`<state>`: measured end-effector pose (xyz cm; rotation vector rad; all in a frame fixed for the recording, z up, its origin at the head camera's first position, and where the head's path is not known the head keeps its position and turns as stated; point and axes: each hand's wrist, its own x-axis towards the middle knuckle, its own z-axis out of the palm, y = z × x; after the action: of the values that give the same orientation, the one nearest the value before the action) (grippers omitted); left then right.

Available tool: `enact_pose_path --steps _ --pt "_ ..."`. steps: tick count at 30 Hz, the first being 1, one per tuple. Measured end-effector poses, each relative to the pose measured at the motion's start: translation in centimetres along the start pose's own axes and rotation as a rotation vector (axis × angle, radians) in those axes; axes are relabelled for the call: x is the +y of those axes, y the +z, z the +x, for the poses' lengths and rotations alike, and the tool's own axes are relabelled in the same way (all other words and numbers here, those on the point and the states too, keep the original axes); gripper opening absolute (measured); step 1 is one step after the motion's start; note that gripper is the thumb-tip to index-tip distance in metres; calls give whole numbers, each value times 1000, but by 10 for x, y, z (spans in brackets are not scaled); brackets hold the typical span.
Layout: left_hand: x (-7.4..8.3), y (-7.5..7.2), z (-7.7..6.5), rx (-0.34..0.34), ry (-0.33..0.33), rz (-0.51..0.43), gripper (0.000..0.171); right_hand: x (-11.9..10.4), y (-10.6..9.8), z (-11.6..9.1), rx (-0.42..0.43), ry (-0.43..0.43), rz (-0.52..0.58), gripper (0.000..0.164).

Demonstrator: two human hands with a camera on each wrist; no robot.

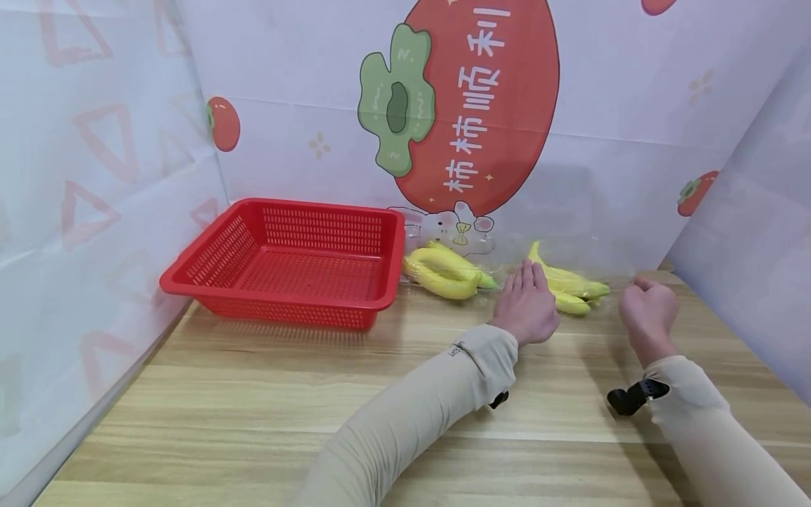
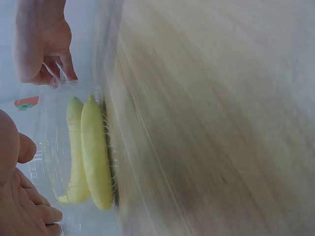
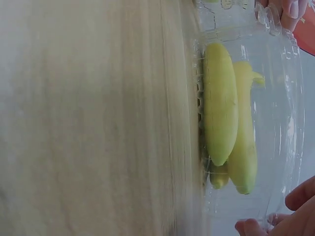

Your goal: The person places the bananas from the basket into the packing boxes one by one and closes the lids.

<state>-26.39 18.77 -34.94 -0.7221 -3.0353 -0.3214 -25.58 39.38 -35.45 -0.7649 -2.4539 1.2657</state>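
A clear plastic box lies at the back right of the table, with several yellow bananas inside. My left hand is at the box's left end, its fingers and thumb on either side of the plastic edge in the right wrist view. At the opposite end, my right hand grips the box's corner, fingers curled round it. The left wrist view shows two bananas side by side behind the clear wall. Left of my left hand, more bananas lie in another clear container.
A red perforated plastic basket stands at the back left, with nothing in it. The wooden table runs up to printed white wall sheets behind and at both sides.
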Motion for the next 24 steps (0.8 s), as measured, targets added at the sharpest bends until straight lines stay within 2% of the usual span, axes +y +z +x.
enact_pose_path --steps 5,13,16,19,22,24 --pt "-3 1 4 11 -12 61 73 -4 0 -3 -30 35 -4 64" --pt "-4 0 6 52 -33 18 73 -5 -1 -6 -41 45 -11 63" --pt "-2 2 6 143 -23 33 61 -3 -4 -5 -30 72 36 61" --pt "0 4 5 274 -25 29 36 -1 -6 -2 -21 107 141 54" --pt "3 4 4 365 -68 -71 20 0 -6 2 -16 142 279 28" --pt "6 2 3 361 -127 -206 22 0 -5 4 -17 170 360 11"
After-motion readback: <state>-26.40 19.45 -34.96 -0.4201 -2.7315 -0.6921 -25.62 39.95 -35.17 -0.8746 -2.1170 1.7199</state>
